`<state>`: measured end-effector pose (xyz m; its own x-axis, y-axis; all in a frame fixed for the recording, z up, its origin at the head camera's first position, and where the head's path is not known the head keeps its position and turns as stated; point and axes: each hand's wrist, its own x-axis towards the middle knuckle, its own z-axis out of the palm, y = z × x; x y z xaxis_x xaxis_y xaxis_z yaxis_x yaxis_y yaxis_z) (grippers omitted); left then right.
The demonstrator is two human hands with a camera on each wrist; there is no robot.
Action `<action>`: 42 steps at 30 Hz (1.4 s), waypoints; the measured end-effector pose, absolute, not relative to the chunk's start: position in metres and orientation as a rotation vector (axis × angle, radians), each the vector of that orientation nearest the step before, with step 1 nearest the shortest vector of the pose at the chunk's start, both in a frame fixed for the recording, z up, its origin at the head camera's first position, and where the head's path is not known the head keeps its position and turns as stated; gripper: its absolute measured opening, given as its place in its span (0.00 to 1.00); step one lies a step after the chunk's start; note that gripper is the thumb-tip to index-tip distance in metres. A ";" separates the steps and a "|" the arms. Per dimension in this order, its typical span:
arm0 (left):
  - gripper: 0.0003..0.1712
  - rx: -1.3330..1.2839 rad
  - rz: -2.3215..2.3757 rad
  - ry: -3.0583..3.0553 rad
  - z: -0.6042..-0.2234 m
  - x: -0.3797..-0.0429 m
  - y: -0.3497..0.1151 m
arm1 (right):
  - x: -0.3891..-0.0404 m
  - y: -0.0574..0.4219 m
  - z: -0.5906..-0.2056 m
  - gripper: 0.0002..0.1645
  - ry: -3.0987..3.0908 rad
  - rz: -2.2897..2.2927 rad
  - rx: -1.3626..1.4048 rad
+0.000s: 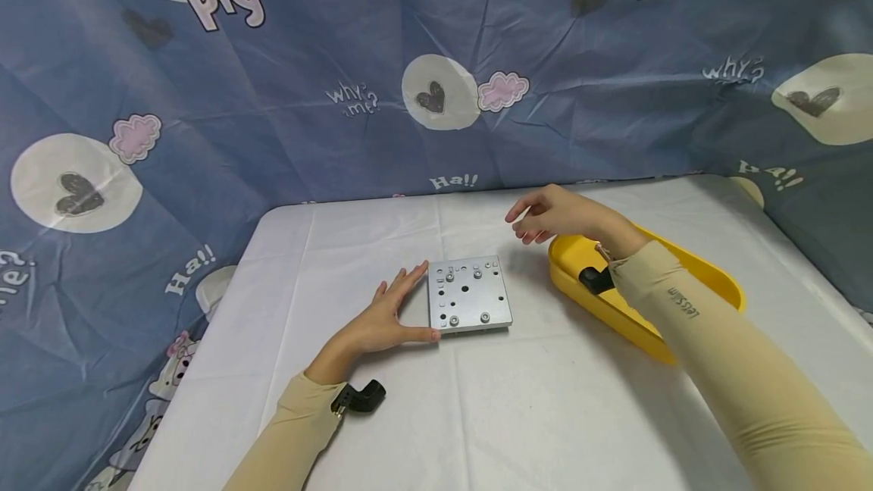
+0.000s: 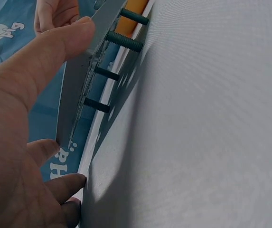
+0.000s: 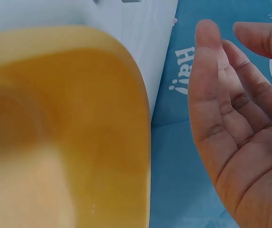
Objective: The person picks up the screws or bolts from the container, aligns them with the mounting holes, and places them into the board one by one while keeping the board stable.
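A square silver metal plate (image 1: 477,298) with several holes and socket-head screws lies on the white cloth in the head view. My left hand (image 1: 382,323) spans its left side, the thumb at the near corner and a fingertip at the far one, pinching the plate between them. Below the plate, threaded screw shanks (image 2: 125,42) stick out toward the cloth in the left wrist view. Over the far end of a yellow bin (image 1: 600,311) hovers my right hand (image 1: 562,214), fingers loosely bent. Nothing shows between those fingers in the right wrist view.
The yellow bin's rounded wall (image 3: 121,142) stands close beside the right hand. White cloth (image 1: 546,415) covers the table. Behind its far edge hangs a blue printed curtain (image 1: 382,150). Both wrists wear small black cameras (image 1: 364,398).
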<state>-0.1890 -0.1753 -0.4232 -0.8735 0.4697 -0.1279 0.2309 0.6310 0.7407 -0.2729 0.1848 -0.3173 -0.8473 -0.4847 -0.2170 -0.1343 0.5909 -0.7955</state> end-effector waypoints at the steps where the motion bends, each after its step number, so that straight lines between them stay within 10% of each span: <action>1: 0.73 0.565 1.092 2.547 -0.423 -0.189 -0.175 | -0.273 0.186 -0.317 0.21 2.408 -1.160 -0.492; 42: 0.72 0.523 1.089 2.544 -0.423 -0.188 -0.174 | -0.263 0.259 -0.322 0.24 2.426 -1.227 -0.269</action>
